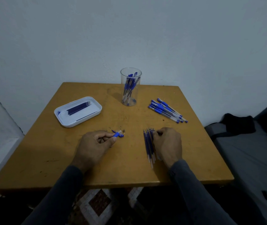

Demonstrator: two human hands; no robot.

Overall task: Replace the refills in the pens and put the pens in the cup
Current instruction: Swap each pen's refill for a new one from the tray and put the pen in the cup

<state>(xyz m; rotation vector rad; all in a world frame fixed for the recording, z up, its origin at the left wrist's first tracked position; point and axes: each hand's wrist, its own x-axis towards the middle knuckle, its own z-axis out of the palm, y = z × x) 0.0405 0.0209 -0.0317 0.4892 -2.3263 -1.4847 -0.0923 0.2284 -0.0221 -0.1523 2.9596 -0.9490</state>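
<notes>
Hands work at the near counter (97, 172) edge: left hand (92, 147) pinches an opened pen barrel (117, 134), right hand (168, 146) curls onto loose refills (148, 143). Next, likely, one refill slides in. Farther: used-refill tray (61, 118), unfilled pens (166, 110), cup (130, 86) holding finished pens.

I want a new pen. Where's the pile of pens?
In the head view, the pile of pens lies on the table's far right, right of the clear cup.

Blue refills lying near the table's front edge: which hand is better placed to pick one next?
Right hand: it rests on the blue refills; the left hand holds a blue-gripped pen barrel.
</notes>
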